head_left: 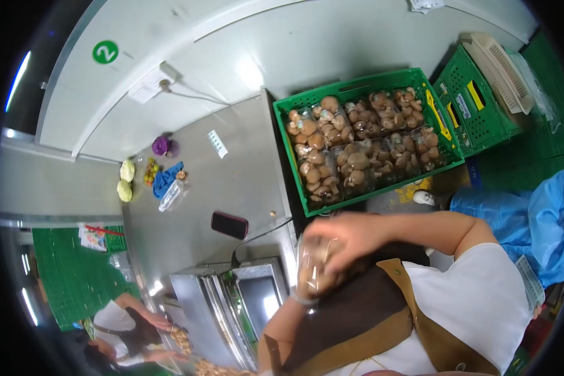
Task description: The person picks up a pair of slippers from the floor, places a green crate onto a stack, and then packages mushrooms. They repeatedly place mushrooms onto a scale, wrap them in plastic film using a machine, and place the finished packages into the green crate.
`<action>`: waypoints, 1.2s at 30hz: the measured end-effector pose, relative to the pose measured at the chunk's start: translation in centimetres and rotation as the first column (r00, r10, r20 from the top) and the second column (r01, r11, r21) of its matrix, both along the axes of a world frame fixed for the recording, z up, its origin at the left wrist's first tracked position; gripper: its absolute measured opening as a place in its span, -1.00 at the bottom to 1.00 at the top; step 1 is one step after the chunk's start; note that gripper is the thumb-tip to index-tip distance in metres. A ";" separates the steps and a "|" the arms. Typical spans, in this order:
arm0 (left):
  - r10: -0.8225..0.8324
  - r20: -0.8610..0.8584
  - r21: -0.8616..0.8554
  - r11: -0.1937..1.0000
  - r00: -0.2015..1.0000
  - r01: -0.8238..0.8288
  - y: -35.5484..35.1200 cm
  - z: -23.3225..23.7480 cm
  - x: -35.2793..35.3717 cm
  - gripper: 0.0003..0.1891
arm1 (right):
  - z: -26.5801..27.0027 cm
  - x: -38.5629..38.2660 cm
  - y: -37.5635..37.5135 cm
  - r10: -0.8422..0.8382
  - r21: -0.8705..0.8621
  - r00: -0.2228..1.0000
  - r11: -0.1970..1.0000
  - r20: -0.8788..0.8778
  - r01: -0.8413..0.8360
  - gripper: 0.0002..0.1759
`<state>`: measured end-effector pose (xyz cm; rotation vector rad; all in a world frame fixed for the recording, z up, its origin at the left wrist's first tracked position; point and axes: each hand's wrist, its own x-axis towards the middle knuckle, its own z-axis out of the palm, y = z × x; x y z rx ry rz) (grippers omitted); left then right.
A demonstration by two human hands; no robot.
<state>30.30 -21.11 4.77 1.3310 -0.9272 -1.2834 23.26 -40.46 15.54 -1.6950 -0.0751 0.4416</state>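
Observation:
My right hand (348,241) reaches in from the right, its fingers bent over a clear plastic pack of brown mushrooms (312,271); motion blurs it. The pack is held in the air before my brown apron. My left forearm (285,329) rises from below to the pack's lower end; the left hand's fingers are hidden behind it. Just beyond my right hand, a green crate (365,199) holds several clear packs of mushrooms (356,166).
A steel table (194,150) carries a phone (229,225), a label strip (217,143), a purple cabbage (161,146) and a blue cloth (167,180). Beside my left arm stands a metal machine (257,294). A co-worker (116,326) handles mushrooms at lower left; someone in blue (520,207) stands right.

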 end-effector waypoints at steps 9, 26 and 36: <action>0.081 0.965 -0.146 0.955 0.248 0.258 -19.9 -8.8 2.6 -0.44 | -17.3 -9.1 -21.2 -0.950 -0.115 0.249 0.274 -0.188 0.955 -0.20; 0.402 0.416 -0.536 0.833 0.815 -0.137 -3.7 10.7 4.1 -0.80 | -20.1 -4.7 -16.7 -0.565 -0.937 0.825 0.296 -0.014 0.186 -0.23; 0.825 0.441 -0.884 0.331 -0.353 -0.331 21.3 28.4 -4.9 -0.87 | -11.9 8.9 9.2 0.019 -0.572 0.735 0.642 0.678 0.511 -0.58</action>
